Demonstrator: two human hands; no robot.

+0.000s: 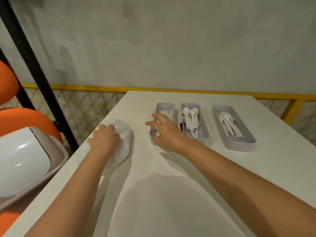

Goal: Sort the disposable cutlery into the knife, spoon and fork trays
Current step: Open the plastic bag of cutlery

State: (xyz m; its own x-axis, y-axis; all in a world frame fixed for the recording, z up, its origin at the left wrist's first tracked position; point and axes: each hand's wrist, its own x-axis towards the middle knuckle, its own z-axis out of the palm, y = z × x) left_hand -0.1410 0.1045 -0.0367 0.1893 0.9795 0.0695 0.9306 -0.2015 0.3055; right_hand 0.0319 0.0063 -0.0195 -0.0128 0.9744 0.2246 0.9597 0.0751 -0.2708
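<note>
Starting at the far left, orange seats (9,81) and a slanting black post (34,65) stand beside a lidded bin (25,159) with a glossy white flap, which sits just off the left edge of the white bench (171,194). Behind the bench a yellow rail (171,89) runs along the foot of a pale wall.

On the left part of the bench lies a white bag (124,134), soft and crumpled. The left hand (104,139) grips it from above, its fingers curled into the gathered plastic near the top. What the bag holds cannot be seen.

Next comes the right hand (165,132), its fingers straight and spread and holding nothing that shows. It reaches over the near left part of the left tray (165,105). Whether it touches the tray's rim cannot be told.

Three long grey trays lie side by side toward the far end of the bench. The left tray holds white cutlery (166,113), partly hidden by the hand, and its kind cannot be told. The middle tray (205,133), just beside it, holds white spoons (191,117) with their bowls toward the wall. The right tray (239,144) sits apart from the other two and angled, with a heap of white pieces (229,124) too blurred to name.
</note>
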